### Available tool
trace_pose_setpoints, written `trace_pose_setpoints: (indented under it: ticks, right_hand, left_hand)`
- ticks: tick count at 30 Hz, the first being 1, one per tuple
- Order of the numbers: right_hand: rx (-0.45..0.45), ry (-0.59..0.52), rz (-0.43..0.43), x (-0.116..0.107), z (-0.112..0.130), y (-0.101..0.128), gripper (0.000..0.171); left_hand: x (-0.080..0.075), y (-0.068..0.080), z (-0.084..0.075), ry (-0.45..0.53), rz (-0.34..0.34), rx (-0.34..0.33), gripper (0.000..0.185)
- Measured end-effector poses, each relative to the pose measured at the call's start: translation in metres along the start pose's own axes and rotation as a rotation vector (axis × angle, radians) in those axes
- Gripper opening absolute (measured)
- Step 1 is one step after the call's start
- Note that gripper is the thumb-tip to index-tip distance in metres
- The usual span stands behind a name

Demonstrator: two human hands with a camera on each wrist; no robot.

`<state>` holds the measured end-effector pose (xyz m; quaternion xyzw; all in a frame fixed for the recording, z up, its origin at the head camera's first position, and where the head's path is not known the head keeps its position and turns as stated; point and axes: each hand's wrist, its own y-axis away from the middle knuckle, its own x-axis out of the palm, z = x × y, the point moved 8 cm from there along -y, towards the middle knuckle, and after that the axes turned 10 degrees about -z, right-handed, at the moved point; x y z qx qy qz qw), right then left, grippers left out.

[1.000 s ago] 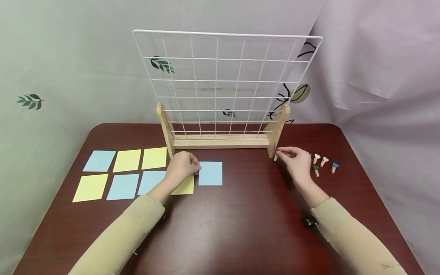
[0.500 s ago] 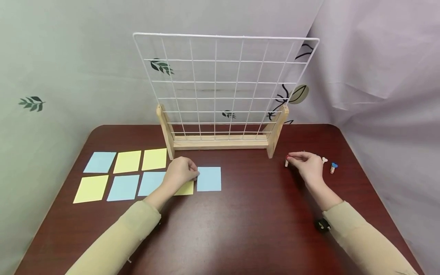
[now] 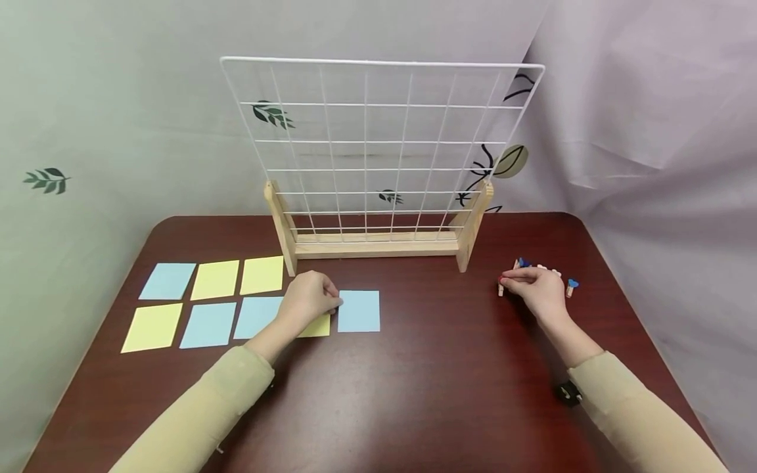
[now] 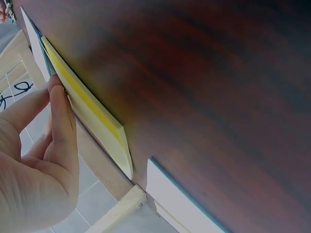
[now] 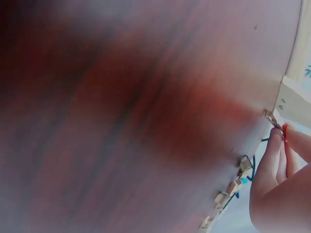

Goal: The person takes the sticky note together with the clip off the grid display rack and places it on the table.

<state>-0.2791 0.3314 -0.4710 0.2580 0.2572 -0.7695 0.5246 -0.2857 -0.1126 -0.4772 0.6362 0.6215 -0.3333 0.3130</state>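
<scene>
My left hand (image 3: pixel 334 303) lies over a yellow note (image 3: pixel 319 326), its curled fingertips (image 4: pixel 56 87) pinching the left edge of a blue note (image 3: pixel 358 311) in front of the rack. The left wrist view shows the yellow note (image 4: pixel 92 109) right beside those fingers. My right hand (image 3: pixel 506 281) pinches a small wooden clip with a red top (image 3: pixel 501 288) just above the table, left of a loose group of clips (image 3: pixel 547 269). In the right wrist view the held clip (image 5: pixel 272 117) shows at my fingertips (image 5: pixel 273 141).
A white wire grid (image 3: pixel 378 144) stands in a wooden base (image 3: pixel 375 248) at the back middle of the dark red table (image 3: pixel 414 381). Several blue and yellow notes (image 3: pixel 215 299) lie in two rows at the left. A blue-topped clip (image 3: pixel 572 287) lies at the right.
My right hand has carried the red-topped clip from the rack's right foot rightward and nearer to me. The blue note has slid slightly toward me under my left fingertips.
</scene>
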Motion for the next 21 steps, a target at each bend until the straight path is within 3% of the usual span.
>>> trace_pose_setpoints:
  ticks: [8,21]
  right_hand:
    - [-0.065,0.077,-0.059,-0.009,0.001,-0.003,0.025]
    - [-0.154,0.123,-0.066,-0.011,0.005,0.000,0.018]
  left_hand:
    - [-0.002,0.001,0.001,-0.017,-0.001,-0.008,0.010]
    - [-0.003,0.000,0.004,-0.018,0.005,0.013,0.011]
